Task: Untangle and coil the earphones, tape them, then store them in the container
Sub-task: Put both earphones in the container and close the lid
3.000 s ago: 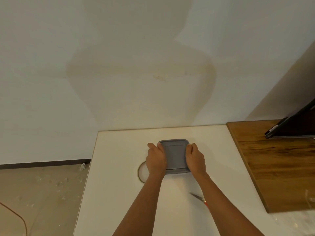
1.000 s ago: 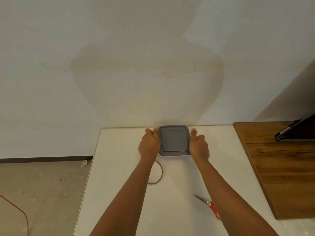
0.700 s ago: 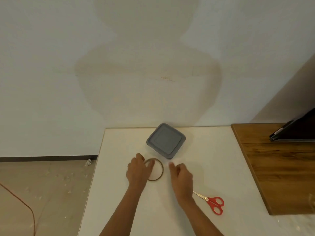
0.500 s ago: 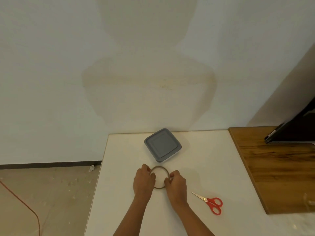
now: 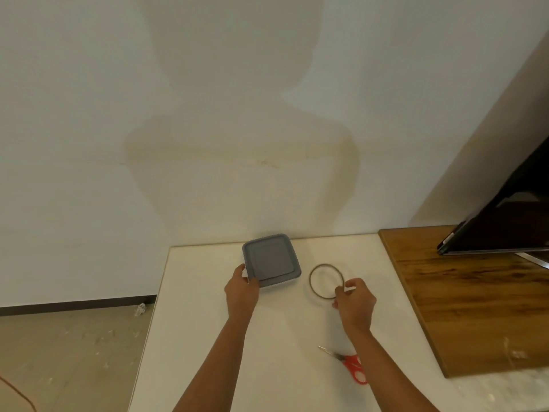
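Two hands work: left hand (image 5: pixel 242 292) grips the lidded container (image 5: pixel 271 260) by its near corner on the table (image 5: pixel 208 337); right hand (image 5: pixel 355 301) pinches the tape ring (image 5: pixel 310 282) beside it. Container seems light and rigid; best held by its rim.

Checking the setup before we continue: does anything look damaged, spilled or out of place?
A broad yellowish stain marks the wall behind the table, like old water damage, and debris litters the floor. The container, tape ring and scissors look intact.

No legible text, labels or nos. anywhere in view.
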